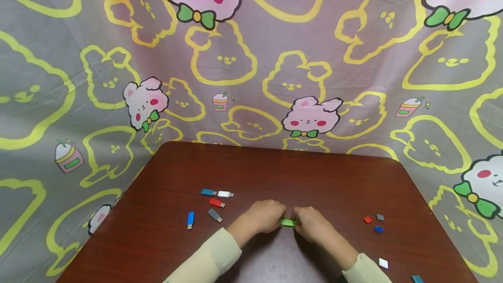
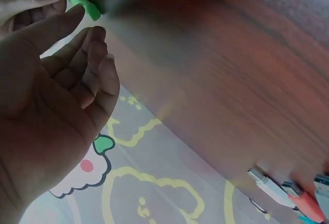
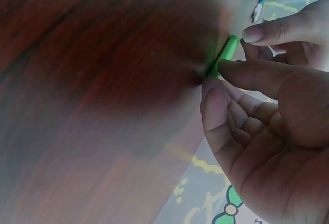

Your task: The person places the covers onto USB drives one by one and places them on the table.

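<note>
A small green USB flash drive (image 1: 288, 222) spans the gap between both hands, low over the front middle of the table; no metal plug shows on it. My left hand (image 1: 268, 216) has thumb and fingertips at its left end. The thumb touches the drive (image 2: 85, 4) in the left wrist view, where the fingertips look slightly parted. At the other end, my right hand (image 1: 313, 225) pinches the drive (image 3: 227, 50) between thumb and index finger. The right wrist view shows this pinch closely, with the left thumb near the far tip.
On the left lie teal (image 1: 208, 192), white (image 1: 225, 194), red (image 1: 216, 203), grey (image 1: 215, 215) and blue (image 1: 190, 220) flash drives, plugs bare. Small caps lie on the right: red (image 1: 367, 220), grey (image 1: 380, 217), blue (image 1: 379, 229), white (image 1: 383, 263), teal (image 1: 417, 279). A patterned curtain (image 1: 251, 95) surrounds the table (image 1: 283, 169).
</note>
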Action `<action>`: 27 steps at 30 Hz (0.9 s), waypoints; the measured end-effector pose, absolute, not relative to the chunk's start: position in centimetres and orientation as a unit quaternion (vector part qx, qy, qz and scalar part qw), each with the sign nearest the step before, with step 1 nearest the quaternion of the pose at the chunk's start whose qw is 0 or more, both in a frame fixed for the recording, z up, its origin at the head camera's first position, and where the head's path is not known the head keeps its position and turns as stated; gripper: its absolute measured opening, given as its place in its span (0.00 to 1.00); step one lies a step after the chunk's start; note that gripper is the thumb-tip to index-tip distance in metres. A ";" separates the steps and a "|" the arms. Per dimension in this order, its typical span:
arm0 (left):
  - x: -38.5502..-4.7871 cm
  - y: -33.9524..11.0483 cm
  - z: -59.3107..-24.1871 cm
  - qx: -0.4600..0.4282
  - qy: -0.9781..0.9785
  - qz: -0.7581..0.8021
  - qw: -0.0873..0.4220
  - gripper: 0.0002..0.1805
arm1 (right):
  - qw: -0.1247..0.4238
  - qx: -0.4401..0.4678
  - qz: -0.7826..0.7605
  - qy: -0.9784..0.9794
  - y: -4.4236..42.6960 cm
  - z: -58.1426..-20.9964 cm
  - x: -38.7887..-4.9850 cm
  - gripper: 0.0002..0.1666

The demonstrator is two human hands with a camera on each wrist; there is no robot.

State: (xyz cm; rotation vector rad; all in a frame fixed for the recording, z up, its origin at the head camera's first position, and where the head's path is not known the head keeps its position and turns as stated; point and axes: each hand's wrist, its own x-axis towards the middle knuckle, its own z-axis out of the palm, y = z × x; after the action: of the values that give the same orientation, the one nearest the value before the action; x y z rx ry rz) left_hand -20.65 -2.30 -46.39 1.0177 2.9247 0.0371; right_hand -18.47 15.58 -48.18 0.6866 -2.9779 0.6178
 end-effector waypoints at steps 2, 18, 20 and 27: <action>-20.7 -2.5 -46.4 0.327 0.945 0.006 0.020 0.08 | 0.013 0.220 0.196 -0.956 15.6 -48.1 -18.4 0.11; -21.2 -7.2 -46.4 0.312 0.950 0.001 0.013 0.11 | 0.000 0.139 0.178 -0.974 18.4 -46.3 -17.7 0.10; -21.3 -8.2 -46.4 0.306 0.952 0.007 0.013 0.13 | -0.005 0.131 0.176 -0.976 19.2 -46.2 -17.6 0.11; -21.4 -10.9 -46.6 0.295 0.955 0.022 0.008 0.18 | -0.021 0.119 0.178 -0.977 21.2 -46.4 -17.4 0.15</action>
State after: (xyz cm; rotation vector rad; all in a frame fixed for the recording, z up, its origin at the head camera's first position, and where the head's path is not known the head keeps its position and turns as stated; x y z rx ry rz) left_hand -21.41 -10.86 -46.58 0.9231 2.9846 0.0682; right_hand -17.42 21.25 -46.39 0.3792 -3.1107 0.5658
